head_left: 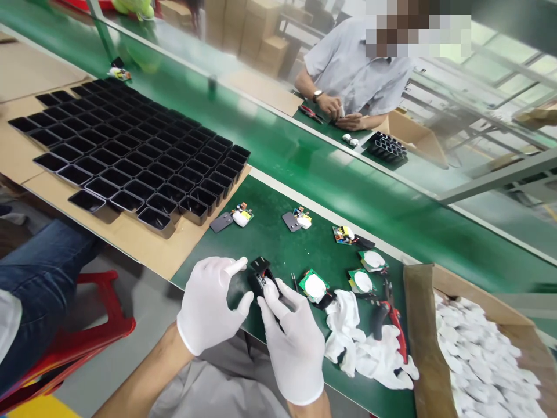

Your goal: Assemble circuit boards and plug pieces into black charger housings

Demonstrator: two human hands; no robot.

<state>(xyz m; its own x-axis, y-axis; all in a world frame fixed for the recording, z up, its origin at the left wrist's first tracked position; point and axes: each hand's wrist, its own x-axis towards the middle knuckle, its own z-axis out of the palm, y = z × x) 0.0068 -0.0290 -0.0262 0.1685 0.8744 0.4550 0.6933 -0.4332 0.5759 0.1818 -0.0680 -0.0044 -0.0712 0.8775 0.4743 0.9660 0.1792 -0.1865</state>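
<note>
Both my hands wear white gloves. My left hand (209, 303) and my right hand (289, 339) together grip a small black casing (261, 276) with a part inside, held over the near edge of the green mat (270, 238). The fingers of both hands curl round it. Several small circuit boards with white round parts (315, 287) lie on the mat to the right. Two grey plates with white parts (237, 218) lie further back.
A large black tray of several empty cells (126, 151) sits on brown cardboard at left. Red-handled pliers (391, 313) and white cloth (361, 342) lie at right, beside a cardboard box of white parts (478, 354). Across the green conveyor a person works by a small black tray (387, 148).
</note>
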